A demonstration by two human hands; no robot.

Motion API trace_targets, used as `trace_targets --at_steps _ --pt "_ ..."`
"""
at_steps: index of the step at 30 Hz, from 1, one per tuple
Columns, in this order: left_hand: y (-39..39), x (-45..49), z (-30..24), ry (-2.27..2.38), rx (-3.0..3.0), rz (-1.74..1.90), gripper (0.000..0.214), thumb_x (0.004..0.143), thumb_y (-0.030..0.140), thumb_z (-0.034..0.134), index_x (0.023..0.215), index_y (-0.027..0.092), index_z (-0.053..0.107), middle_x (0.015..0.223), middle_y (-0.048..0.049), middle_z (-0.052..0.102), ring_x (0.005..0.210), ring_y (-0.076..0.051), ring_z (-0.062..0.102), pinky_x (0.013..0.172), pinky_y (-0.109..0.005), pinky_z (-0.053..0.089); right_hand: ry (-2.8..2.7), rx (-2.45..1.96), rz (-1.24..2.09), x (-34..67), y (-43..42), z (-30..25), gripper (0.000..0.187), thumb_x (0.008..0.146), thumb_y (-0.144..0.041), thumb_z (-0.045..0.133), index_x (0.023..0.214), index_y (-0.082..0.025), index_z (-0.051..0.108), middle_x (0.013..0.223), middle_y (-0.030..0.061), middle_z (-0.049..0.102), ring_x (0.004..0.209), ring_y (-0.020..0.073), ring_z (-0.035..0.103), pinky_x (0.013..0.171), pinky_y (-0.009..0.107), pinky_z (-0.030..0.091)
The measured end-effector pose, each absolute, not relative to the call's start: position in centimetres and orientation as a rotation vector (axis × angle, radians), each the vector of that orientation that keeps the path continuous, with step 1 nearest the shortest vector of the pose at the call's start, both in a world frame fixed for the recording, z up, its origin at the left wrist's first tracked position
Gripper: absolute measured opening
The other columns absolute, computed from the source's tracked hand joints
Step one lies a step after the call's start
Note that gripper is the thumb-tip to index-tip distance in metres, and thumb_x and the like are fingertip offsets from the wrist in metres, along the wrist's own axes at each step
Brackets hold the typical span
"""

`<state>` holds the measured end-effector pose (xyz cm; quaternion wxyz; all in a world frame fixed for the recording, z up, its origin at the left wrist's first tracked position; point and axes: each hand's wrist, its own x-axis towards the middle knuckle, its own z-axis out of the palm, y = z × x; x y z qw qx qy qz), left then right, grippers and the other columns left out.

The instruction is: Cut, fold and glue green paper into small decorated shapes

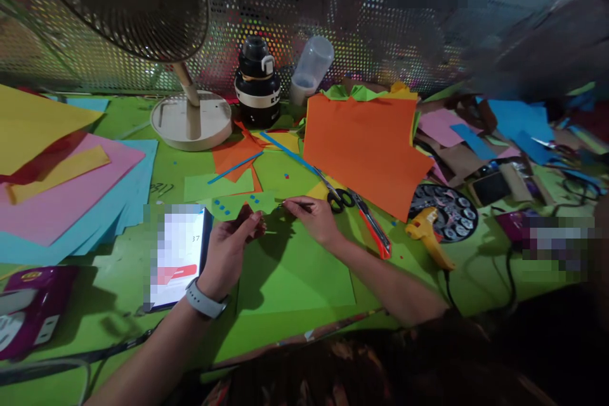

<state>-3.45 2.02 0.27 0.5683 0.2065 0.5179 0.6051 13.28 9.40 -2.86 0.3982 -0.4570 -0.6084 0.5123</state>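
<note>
My left hand [231,247], a grey watch on its wrist, is closed in a pinch; what sits between its fingertips is too small to name. My right hand [314,219] grips a thin dark stick-like tool [295,204] whose tip points left toward a small green paper piece with blue dots [238,205]. Both hands hover over a large green sheet [295,269] on the green table. Black-handled scissors [339,198] lie just right of my right hand.
A phone [178,257] lies left of my left hand. An orange sheet [364,152], a red cutter [375,231], a yellow glue gun [428,235], a fan base [190,119], a black bottle [257,82] and stacked coloured paper [66,190] surround the work area.
</note>
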Motion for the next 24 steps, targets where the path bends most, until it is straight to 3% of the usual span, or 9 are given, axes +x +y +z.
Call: trace_targets --at_steps 15,24 --pt "2.13 -3.5 0.1 1.246 0.51 1.397 0.019 0.066 0.026 0.078 0.077 0.014 0.07 0.069 -0.0005 0.065 0.062 -0.01 0.058 0.062 -0.023 0.046 -1.555 -1.157 1.27 13.24 8.99 -2.94 0.023 0.08 -0.042 0.066 0.088 -0.022 0.075 0.084 0.0043 0.074 0.076 0.0182 0.068 0.07 0.03 0.054" --pt "2.22 -3.45 -0.03 1.224 0.521 1.41 0.018 0.067 0.026 0.078 0.078 0.014 0.07 0.068 -0.0003 0.065 0.063 -0.01 0.058 0.062 -0.022 0.046 -1.533 -1.126 1.274 13.26 9.13 -3.24 0.026 0.079 -0.043 0.066 0.086 -0.019 0.074 0.082 0.0046 0.074 0.074 0.0174 0.068 0.067 0.028 0.053"
